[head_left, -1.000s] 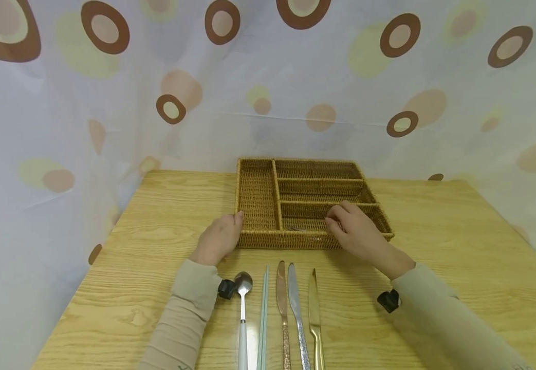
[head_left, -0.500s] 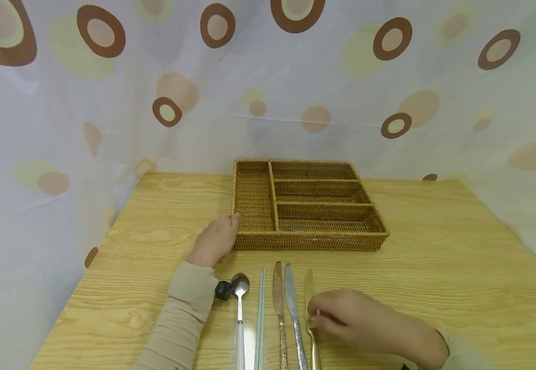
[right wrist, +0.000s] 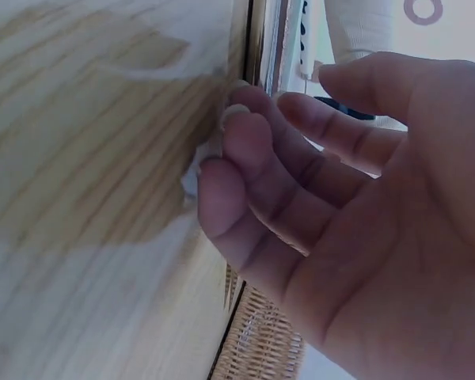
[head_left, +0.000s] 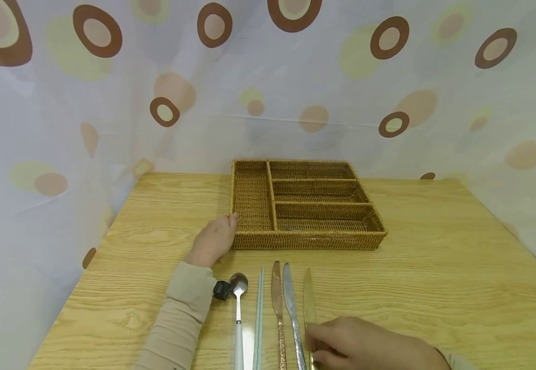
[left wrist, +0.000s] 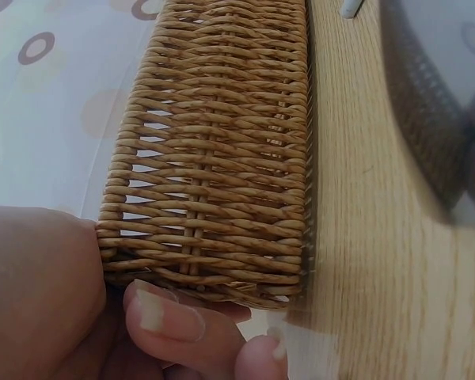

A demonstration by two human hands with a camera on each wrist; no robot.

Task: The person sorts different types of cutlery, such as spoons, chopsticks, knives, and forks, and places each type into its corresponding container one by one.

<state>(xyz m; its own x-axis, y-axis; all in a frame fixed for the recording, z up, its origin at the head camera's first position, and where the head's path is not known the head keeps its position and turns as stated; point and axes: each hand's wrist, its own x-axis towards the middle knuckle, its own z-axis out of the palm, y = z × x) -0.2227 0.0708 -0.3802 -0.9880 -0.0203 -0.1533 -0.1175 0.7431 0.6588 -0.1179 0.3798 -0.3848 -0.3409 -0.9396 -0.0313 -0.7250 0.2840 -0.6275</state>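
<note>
My left hand (head_left: pixel 212 240) grips the front left corner of a wicker cutlery tray (head_left: pixel 330 241); in the left wrist view its fingers (left wrist: pixel 170 328) curl at the end of the woven wall (left wrist: pixel 210 158). At the handle of a gold knife (head_left: pixel 309 293) is my right hand (head_left: pixel 357 341), covering part of it. In the right wrist view the right fingertips (right wrist: pixel 222 190) touch down by the tabletop, with the thumb held apart from them. Left of the gold knife lie a silver knife (head_left: pixel 289 293) and a copper-coloured knife (head_left: pixel 276 290).
Pale green chopsticks (head_left: pixel 258 318) and a white-handled spoon (head_left: pixel 238 308) lie further left in the row. Silver cutlery (head_left: pixel 291 229) shows in the tray's front compartment. A patterned curtain (head_left: pixel 268 139) stands behind the wooden table (head_left: pixel 434 257).
My right hand has come out of the tray's front compartment and moved towards me, down to the gold knife's handle. My left hand stays at the tray's corner.
</note>
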